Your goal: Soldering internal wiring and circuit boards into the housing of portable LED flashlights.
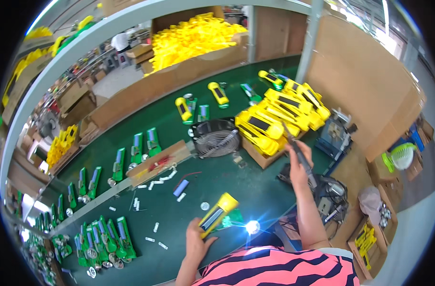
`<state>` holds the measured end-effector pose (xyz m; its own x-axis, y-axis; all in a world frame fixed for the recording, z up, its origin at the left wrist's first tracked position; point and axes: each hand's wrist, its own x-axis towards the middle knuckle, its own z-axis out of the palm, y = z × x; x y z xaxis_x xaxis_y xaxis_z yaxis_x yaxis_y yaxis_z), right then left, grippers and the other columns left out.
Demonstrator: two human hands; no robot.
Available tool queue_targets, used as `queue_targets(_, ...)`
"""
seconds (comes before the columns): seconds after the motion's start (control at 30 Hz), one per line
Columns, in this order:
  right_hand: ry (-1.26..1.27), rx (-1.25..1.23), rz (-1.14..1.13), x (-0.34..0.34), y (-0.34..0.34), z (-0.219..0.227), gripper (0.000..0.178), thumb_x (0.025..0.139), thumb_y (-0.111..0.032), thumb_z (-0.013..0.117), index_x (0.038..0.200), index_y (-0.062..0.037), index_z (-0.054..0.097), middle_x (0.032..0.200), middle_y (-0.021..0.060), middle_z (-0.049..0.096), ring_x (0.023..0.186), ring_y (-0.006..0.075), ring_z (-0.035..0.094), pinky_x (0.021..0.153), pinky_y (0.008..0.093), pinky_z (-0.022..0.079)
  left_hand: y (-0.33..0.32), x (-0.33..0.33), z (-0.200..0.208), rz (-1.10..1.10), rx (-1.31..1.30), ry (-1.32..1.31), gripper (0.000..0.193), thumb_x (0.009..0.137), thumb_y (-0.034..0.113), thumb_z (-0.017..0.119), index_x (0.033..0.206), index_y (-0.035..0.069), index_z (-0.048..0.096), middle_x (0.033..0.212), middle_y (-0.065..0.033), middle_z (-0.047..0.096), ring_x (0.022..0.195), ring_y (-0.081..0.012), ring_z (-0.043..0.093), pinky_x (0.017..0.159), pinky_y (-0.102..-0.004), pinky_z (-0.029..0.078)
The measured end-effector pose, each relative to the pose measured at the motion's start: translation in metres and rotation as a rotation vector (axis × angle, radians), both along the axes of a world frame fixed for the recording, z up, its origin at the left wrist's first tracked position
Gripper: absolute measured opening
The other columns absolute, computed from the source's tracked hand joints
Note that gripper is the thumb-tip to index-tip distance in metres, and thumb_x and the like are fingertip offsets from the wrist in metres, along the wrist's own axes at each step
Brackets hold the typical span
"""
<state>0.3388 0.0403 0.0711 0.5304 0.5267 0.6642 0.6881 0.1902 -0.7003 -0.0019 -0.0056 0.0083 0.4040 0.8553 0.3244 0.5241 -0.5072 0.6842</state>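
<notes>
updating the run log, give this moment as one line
left hand: holding yellow casing; right hand: holding dark tool; lamp: lit

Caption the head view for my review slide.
At a green workbench, left hand holds a yellow casing near a bright light; right hand grips a pen-shaped tool.

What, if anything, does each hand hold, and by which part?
The left hand holds a yellow casing by its lower-left end. The right hand grips a dark pen-shaped tool around its handle.

Fan (217, 143) on bench (255, 190); casings (270, 114) right, in box (260, 159); tray (177, 151) left, perhaps touching fan.
</notes>
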Motion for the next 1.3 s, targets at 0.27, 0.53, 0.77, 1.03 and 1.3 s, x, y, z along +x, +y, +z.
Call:
queue_targets(0.27,-0.212,-0.117,-0.112,0.048,0.051,-0.009,0.038,0.076,0.004,0.055,0.113,0.0001,0.045,0.106,0.0114,0.056,0.104,0.0267,0.051,0.091,0.0317,0.037,0.102,-0.045,0.075,-0.002,0.292,0.068,0.049,0.056,0.005,0.076,0.088,0.003,0.039,0.095,-0.0196,0.05,0.085,-0.035,0.051,0.07,-0.039,0.043)
queue_targets(0.53,-0.22,-0.187,-0.142,0.033,0.062,-0.005,0.037,0.08,0.004,0.051,0.115,-0.0013,0.043,0.107,0.0126,0.058,0.102,0.0249,0.055,0.087,0.0284,0.041,0.361,-0.132,0.037,0.73,0.105,0.196,0.043,0.068,0.016,0.07,0.093,0.004,0.036,0.083,-0.0194,0.053,0.08,-0.0373,0.054,0.067,-0.044,0.043)
queue_targets(0.77,-0.24,-0.241,-0.227,0.042,0.059,-0.008,0.039,0.079,0.007,0.049,0.116,-0.0033,0.041,0.109,0.0125,0.057,0.105,0.0242,0.054,0.09,0.0288,0.04,0.434,-0.106,0.023,0.799,-0.023,0.899,0.062,0.068,0.057,0.06,0.097,0.002,0.057,0.093,-0.0144,0.06,0.085,-0.0286,0.06,0.072,-0.0387,0.05)
queue_targets(1.03,-0.053,-0.141,-0.14,0.051,0.058,-0.009,0.036,0.082,0.008,0.043,0.117,-0.0019,0.041,0.116,0.0128,0.051,0.106,0.0204,0.053,0.09,0.0277,0.037,0.442,-0.047,-0.025,0.701,0.202,1.073,0.014,0.084,0.019,0.046,0.09,0.009,0.053,0.087,-0.0115,0.059,0.079,-0.0228,0.061,0.062,-0.0329,0.051)
queue_targets(1.3,-0.165,-0.003,-0.155,-0.008,0.025,0.008,0.025,0.077,0.005,0.058,0.101,-0.0015,0.054,0.105,0.007,0.051,0.091,0.0148,0.055,0.081,0.0266,0.043,0.437,-0.079,-0.01,0.819,-0.105,0.549,0.064,0.059,0.013,0.072,0.111,0.006,0.036,0.105,-0.0185,0.05,0.097,-0.033,0.054,0.08,-0.0408,0.047)
